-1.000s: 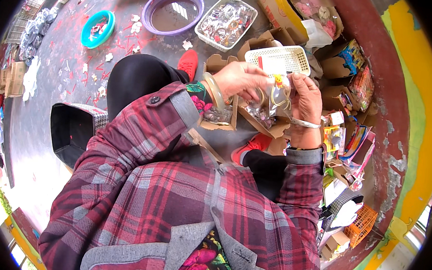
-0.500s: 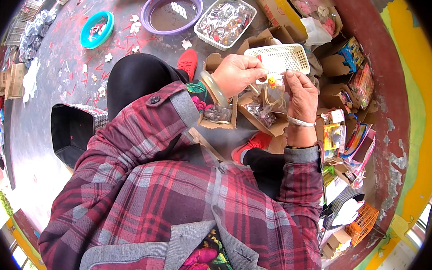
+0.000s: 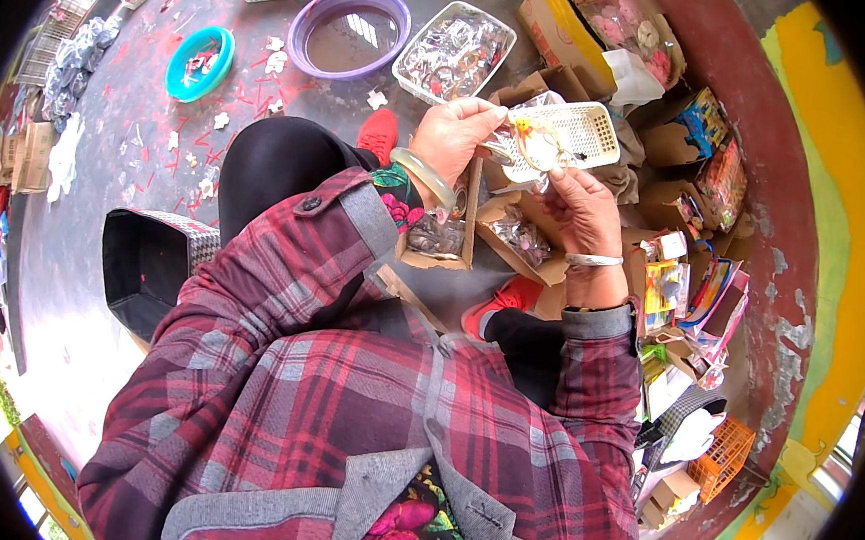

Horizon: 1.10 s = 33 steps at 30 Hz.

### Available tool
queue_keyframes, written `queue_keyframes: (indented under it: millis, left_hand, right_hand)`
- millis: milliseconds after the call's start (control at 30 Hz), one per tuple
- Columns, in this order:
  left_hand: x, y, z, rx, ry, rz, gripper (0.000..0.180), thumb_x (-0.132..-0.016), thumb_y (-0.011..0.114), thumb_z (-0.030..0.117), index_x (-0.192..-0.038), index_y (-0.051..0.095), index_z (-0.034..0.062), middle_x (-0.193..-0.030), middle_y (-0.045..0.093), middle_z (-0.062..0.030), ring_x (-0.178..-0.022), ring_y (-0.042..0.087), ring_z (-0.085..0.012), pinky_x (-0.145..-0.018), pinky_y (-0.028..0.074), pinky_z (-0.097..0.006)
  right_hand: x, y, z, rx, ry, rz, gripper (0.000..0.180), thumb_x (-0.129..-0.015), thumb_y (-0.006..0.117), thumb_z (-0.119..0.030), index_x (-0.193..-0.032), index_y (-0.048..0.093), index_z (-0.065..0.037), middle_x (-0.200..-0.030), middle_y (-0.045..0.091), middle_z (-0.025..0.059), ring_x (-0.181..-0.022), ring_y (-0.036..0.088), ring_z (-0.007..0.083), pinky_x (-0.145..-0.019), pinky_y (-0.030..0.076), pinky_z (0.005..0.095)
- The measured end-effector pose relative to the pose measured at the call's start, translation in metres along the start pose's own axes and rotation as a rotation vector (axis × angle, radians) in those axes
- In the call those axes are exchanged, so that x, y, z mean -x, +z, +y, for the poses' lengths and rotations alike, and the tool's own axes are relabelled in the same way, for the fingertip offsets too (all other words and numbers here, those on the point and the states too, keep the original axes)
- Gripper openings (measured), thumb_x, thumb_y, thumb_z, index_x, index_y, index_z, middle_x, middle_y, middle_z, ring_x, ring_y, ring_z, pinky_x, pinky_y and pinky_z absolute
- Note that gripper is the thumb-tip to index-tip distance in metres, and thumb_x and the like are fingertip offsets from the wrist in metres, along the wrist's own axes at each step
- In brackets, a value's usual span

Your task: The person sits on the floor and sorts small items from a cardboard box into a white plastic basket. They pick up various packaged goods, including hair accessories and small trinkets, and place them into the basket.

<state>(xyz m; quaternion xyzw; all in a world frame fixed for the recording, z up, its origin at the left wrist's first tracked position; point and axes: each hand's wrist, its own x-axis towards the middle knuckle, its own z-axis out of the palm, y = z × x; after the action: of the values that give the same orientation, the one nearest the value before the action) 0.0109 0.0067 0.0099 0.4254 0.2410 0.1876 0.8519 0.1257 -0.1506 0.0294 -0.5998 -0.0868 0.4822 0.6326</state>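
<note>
Between my hands is a small clear plastic bag [image 3: 531, 149] with a pale looped band and a yellow ornament, apparently a hair tie, inside. My left hand [image 3: 452, 136] pinches the bag's left side between thumb and fingers. At its lower right edge, my right hand [image 3: 587, 213] grips it with thumb and fingertips. Just beyond the bag sits a white perforated basket [image 3: 595, 131], partly covered by it. Below my hands, open cardboard boxes [image 3: 520, 234] contain more bagged small items.
A white basket of bagged pieces [image 3: 455, 51], a purple basin [image 3: 349, 31] and a turquoise basin [image 3: 200, 65] stand ahead. Cartons and packets [image 3: 668, 276] crowd the right, near an orange crate [image 3: 722, 459]. A black-lined bin [image 3: 147, 268] is at my left.
The bag with the hair tie has turned flatter and shifted up and left, in front of the white basket. My right hand has moved slightly lower, to the bag's lower edge.
</note>
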Motion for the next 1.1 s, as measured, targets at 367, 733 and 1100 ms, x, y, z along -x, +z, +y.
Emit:
queue_keyframes:
  millis: [367, 733, 1100]
  left_hand:
    - [-0.004, -0.002, 0.01, -0.094, -0.093, -0.188, 0.024, -0.084, 0.056, 0.022, -0.094, 0.059, 0.0002, -0.085, 0.06, -0.006, -0.063, 0.055, -0.0069, -0.057, 0.046, -0.019]
    - [-0.003, -0.001, 0.008, -0.231, -0.279, -0.238, 0.017, -0.08, 0.06, 0.016, -0.086, 0.062, 0.0002, -0.075, 0.06, -0.0041, -0.058, 0.055, -0.0083, -0.049, 0.044, -0.02]
    - [-0.003, -0.007, 0.009, -0.388, -0.061, -0.132, 0.02, -0.081, 0.056, 0.017, -0.084, 0.063, -0.0012, -0.077, 0.062, -0.0057, -0.069, 0.055, -0.0083, -0.062, 0.044, -0.022]
  right_hand:
    - [0.003, -0.027, -0.015, 0.125, -0.07, -0.036, 0.011, -0.078, 0.062, -0.011, -0.079, 0.06, -0.001, -0.067, 0.059, 0.004, -0.059, 0.057, 0.0124, -0.056, 0.045, 0.0219]
    - [0.007, -0.033, -0.017, 0.211, -0.031, -0.129, 0.009, -0.078, 0.062, -0.011, -0.081, 0.06, -0.002, -0.07, 0.06, 0.0036, -0.061, 0.055, 0.0108, -0.056, 0.045, 0.0224]
    - [-0.002, -0.015, -0.008, 0.148, -0.244, 0.094, 0.014, -0.081, 0.06, -0.016, -0.083, 0.06, -0.002, -0.077, 0.063, 0.0061, -0.063, 0.058, 0.0115, -0.055, 0.043, 0.0192]
